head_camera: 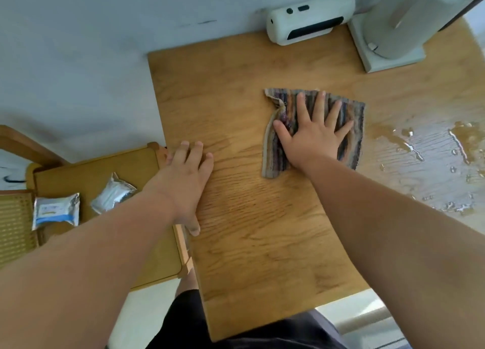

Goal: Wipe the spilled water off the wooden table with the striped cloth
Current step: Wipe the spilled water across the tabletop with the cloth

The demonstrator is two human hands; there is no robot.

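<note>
Wooden table (262, 243): striped cloth (351, 128) flat under splayed right-hand fingers (319, 107), nothing gripped

No text can be read with certainty. The white and blue packet (56, 211) on the wooden stool (105, 170) has printed lines on its label, but they are too blurred to read. The white device (309, 21) shows only dark buttons, no letters.
</note>
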